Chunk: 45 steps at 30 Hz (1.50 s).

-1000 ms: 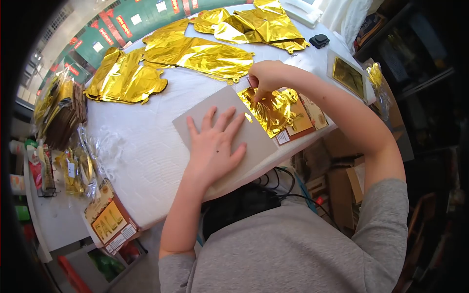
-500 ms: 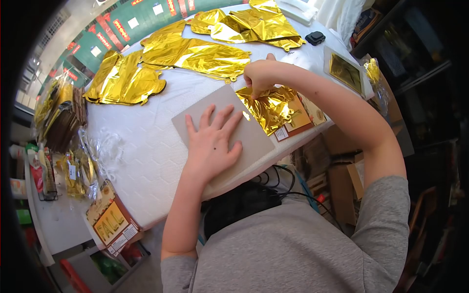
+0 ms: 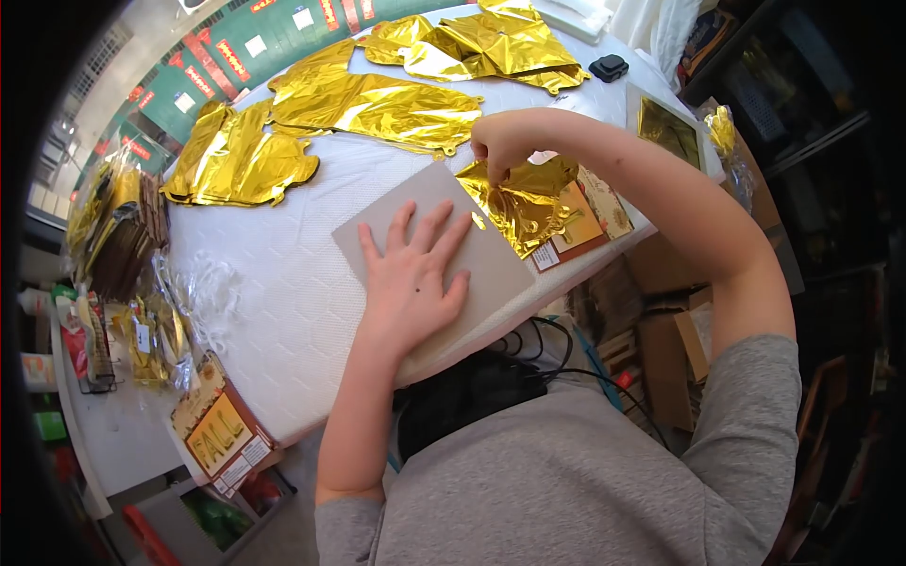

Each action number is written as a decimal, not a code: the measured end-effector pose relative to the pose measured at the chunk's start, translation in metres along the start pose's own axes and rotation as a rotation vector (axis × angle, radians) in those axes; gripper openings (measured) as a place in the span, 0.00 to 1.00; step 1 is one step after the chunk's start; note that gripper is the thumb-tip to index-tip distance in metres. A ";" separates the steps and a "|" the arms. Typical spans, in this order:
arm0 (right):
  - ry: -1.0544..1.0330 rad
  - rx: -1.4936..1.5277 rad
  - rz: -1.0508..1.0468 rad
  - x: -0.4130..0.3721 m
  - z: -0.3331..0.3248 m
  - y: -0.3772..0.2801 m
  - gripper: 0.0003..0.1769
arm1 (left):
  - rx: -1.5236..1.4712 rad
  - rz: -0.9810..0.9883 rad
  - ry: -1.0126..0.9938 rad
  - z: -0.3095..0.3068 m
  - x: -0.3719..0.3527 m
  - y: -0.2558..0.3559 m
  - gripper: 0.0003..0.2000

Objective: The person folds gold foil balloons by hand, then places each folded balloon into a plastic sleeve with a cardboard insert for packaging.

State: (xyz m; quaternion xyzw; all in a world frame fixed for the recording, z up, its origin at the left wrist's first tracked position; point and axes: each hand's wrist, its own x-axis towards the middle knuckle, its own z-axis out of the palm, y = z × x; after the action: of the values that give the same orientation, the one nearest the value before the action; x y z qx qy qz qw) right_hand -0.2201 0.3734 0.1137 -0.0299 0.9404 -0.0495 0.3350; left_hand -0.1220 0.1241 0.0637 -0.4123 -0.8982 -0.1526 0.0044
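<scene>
My left hand (image 3: 412,269) lies flat with spread fingers on a square grey board (image 3: 495,269) near the table's front edge. Gold foil (image 3: 528,203) sticks out from the board's right side, with a small bit of gold showing on the board near my fingertips. Above that foil, my right hand (image 3: 503,146) has its fingers pinched on it, and the foil is drawn up in creases there. Under the foil's right part lies a printed card (image 3: 578,222). Larger gold foil pieces (image 3: 377,106) lie flat across the far side of the white table (image 3: 274,311).
A small black object (image 3: 609,67) and a clear packet with gold foil (image 3: 670,132) sit at the right. At the left are bagged packs (image 3: 118,226), clear plastic (image 3: 208,292) and a card reading FALL (image 3: 219,434). Black cables (image 3: 566,354) hang by the front edge.
My right hand has shifted slightly, and the foil beneath it is pulled up a little and creased differently. My left hand remains on the board.
</scene>
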 end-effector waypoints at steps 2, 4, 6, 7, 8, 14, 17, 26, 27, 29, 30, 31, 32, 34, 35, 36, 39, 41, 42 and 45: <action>0.014 0.038 -0.034 0.004 0.004 0.006 0.17 | -0.004 0.018 0.005 0.000 0.002 -0.001 0.34; 0.053 0.024 -0.022 -0.001 0.004 0.003 0.15 | 0.001 0.015 0.000 0.000 0.004 0.001 0.34; 0.043 0.024 -0.028 -0.002 0.001 0.002 0.14 | 0.005 0.010 -0.007 0.000 0.004 0.002 0.34; 0.036 0.019 -0.036 -0.002 0.000 0.003 0.14 | 0.004 0.006 -0.007 -0.001 0.004 0.003 0.34; 0.036 0.022 -0.035 -0.002 -0.001 0.004 0.14 | 0.004 0.003 -0.006 -0.002 0.004 0.003 0.34; -0.040 0.172 -0.028 -0.009 -0.016 0.000 0.15 | 0.007 0.003 -0.004 -0.003 0.004 0.003 0.34; -0.207 0.276 -0.076 -0.006 -0.024 -0.017 0.10 | -0.007 0.016 0.015 -0.002 0.004 0.003 0.32; -0.240 0.575 0.049 -0.009 0.010 -0.053 0.13 | 0.013 0.017 -0.039 0.002 0.000 -0.006 0.33; -0.197 0.618 0.021 -0.011 0.013 -0.052 0.13 | 0.013 0.015 -0.038 0.003 -0.001 -0.006 0.33; -0.082 0.667 -0.002 -0.015 0.023 -0.051 0.16 | -0.010 0.004 -0.007 0.004 -0.002 -0.006 0.34; -0.081 0.664 -0.005 -0.010 0.029 -0.048 0.16 | -0.008 0.001 -0.004 0.006 -0.002 -0.007 0.34; -0.016 0.671 -0.044 -0.003 0.036 -0.046 0.16 | -0.031 -0.006 0.019 0.008 -0.003 -0.008 0.36; 0.047 0.680 -0.083 0.003 0.043 -0.042 0.18 | -0.054 -0.012 0.041 0.009 -0.003 -0.008 0.37; 0.050 0.666 -0.089 -0.004 0.042 -0.044 0.19 | -0.106 -0.051 0.031 0.005 -0.003 -0.007 0.39; 0.009 0.796 -0.115 -0.008 0.043 -0.045 0.19 | -0.161 -0.088 0.024 0.003 -0.003 -0.007 0.41; -0.034 0.925 -0.141 -0.013 0.044 -0.047 0.19 | -0.160 -0.088 0.024 0.004 -0.004 -0.009 0.41; 0.118 0.995 -0.179 -0.024 0.058 -0.045 0.20 | -0.093 -0.061 0.002 0.010 -0.005 -0.014 0.46; 0.298 0.943 -0.304 -0.029 0.078 -0.040 0.20 | -0.532 -0.095 0.304 0.012 -0.003 -0.012 0.47; 0.479 0.887 -0.422 -0.032 0.088 -0.037 0.20 | -0.531 -0.099 0.308 0.007 -0.002 -0.010 0.47; 0.590 0.961 -0.476 -0.045 0.107 -0.033 0.11 | -0.296 -0.097 0.052 -0.005 -0.001 -0.008 0.45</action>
State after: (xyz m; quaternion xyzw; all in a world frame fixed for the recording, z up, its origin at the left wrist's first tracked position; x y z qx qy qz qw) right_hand -0.1171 0.3371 0.0628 -0.0696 0.8335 -0.5478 0.0162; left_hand -0.1282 0.1170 0.0658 -0.3606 -0.8842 -0.2942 -0.0405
